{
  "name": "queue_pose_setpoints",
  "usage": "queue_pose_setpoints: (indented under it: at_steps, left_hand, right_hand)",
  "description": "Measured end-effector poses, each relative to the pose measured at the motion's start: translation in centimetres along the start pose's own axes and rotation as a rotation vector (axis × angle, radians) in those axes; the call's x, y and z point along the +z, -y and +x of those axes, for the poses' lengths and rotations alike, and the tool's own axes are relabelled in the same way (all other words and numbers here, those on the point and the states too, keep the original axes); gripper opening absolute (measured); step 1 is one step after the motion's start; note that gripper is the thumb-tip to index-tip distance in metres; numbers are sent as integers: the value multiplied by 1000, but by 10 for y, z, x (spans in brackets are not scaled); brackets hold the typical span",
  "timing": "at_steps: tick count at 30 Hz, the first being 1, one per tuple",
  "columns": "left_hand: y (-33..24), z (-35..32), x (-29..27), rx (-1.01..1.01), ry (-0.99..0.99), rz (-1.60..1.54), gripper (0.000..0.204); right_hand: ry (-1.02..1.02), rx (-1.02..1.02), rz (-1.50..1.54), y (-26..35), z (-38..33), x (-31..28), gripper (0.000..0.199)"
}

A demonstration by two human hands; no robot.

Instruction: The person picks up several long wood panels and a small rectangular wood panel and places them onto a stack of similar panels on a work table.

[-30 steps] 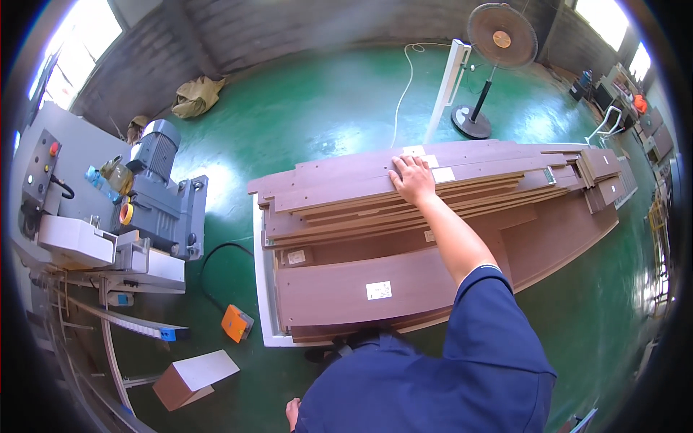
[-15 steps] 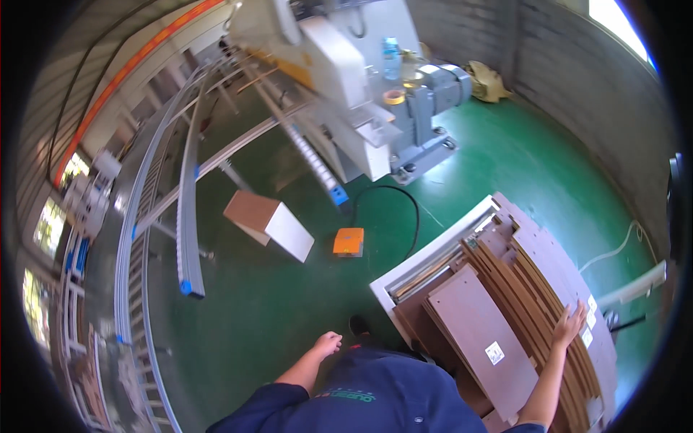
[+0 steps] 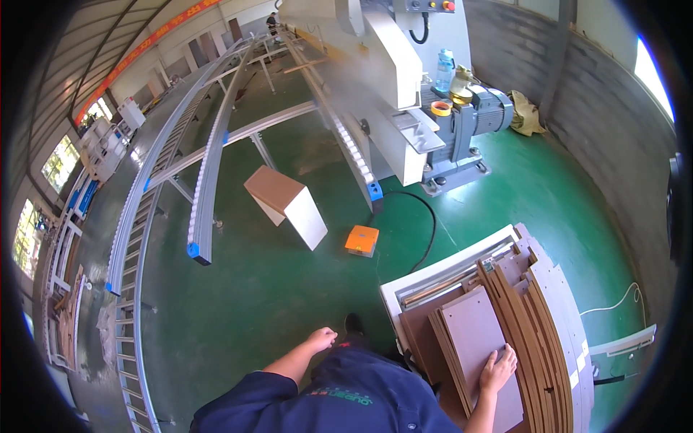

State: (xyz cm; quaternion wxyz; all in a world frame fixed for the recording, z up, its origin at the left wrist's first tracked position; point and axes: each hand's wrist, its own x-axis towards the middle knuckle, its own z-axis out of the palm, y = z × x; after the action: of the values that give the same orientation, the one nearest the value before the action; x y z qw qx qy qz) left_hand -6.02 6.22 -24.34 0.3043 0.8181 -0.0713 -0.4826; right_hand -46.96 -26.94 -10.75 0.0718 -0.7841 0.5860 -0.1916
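Note:
My right hand lies on the top of a short stack of flat brown-grey panels, its fingers laid out near the stack's right edge. It grips nothing that I can see. Beside that stack, on the right, stands a row of brown boards on edge, with a pale panel along the outer side. All these boards rest in a white-rimmed cart or frame. My left hand hangs in front of my body above the green floor, fingers curled in, with nothing visible in it.
An orange foot pedal box with a black cable sits ahead on the floor. Left of it stands a bent brown-and-white piece. Long roller rails run away at the left. A large machine with a grey motor stands ahead.
My right hand has moved left from the outer pale panel onto the short stack. The view has shifted. My left hand stays curled in front of me.

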Motion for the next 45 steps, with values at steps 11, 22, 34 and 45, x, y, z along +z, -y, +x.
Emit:
queue_pose_setpoints:
  at_steps: [11,22,34,45]
  left_hand:
    - [70,-11,-19,-143,-76,3,31]
    - [24,-8,-15,-18,-62,-59,30]
    - [36,-15,-14,-70,-54,-3,31]
    - [27,-19,-6,-43,-50,-42,29]
  right_hand:
    - [15,12,-4,-5,-2,6,41]
    - [13,28,5,-2,-3,3,42]
    - [-13,13,56,-3,-2,0,39]
    - [-17,46,99,-7,-2,0,38]
